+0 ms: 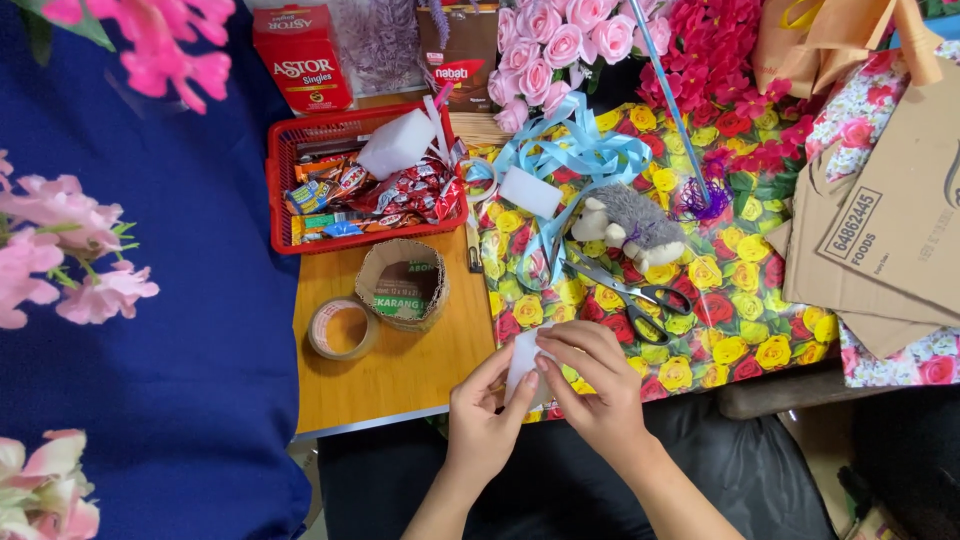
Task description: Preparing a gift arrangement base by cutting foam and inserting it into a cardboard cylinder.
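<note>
Both my hands meet at the near edge of a wooden table [400, 370]. My left hand [483, 415] and my right hand [597, 385] pinch a small white piece [522, 358], which looks like foam or paper, over the near corner of a flowered wrapping sheet [730, 300]. Black-handled scissors [640, 295] lie on the sheet just beyond my right hand. Further back rest a small grey and white plush toy [630, 222], a white foam block [531, 191] and loops of light blue ribbon [585, 150].
A red basket [283, 215] of wrapped sweets with a white foam block [398, 142] stands at the back left. Two tape rolls [342, 328] [403, 283] lie on the wood. Pink artificial flowers [560, 45], boxes, flattened cardboard [890, 230] and a blue cloth [160, 330] surround the table.
</note>
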